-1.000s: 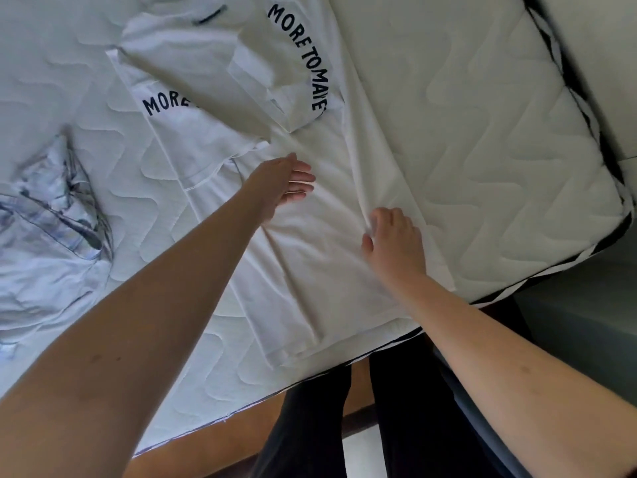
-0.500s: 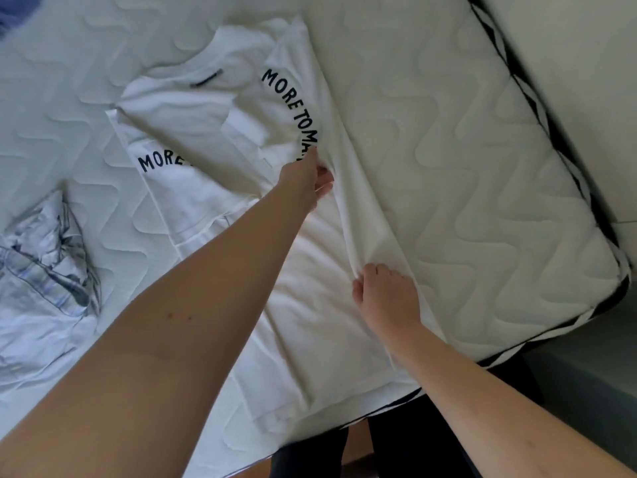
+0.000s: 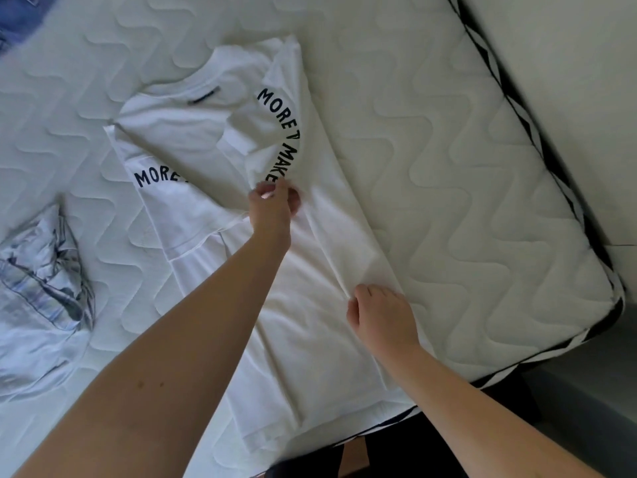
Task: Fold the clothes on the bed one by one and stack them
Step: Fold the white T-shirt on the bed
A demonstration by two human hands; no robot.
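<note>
A white T-shirt [image 3: 193, 132] with black curved lettering lies spread on the quilted mattress [image 3: 448, 174], its hem at the near edge. Both sides are folded in over the middle. My left hand [image 3: 272, 205] pinches the tip of the folded-in right sleeve flap near the lettering. My right hand [image 3: 382, 312] grips a raised crease along the shirt's right folded edge, fingers curled into the cloth.
A crumpled light blue striped shirt [image 3: 38, 294] lies at the left on the mattress. A bit of dark blue cloth [image 3: 13, 19] shows at the top left corner. The mattress corner [image 3: 610, 298] is at the right, with floor below.
My left hand moved up from the shirt's middle to the sleeve flap and pinched it. My right hand stayed on the right edge, gathering the crease. The camera tilted further over the bed.
</note>
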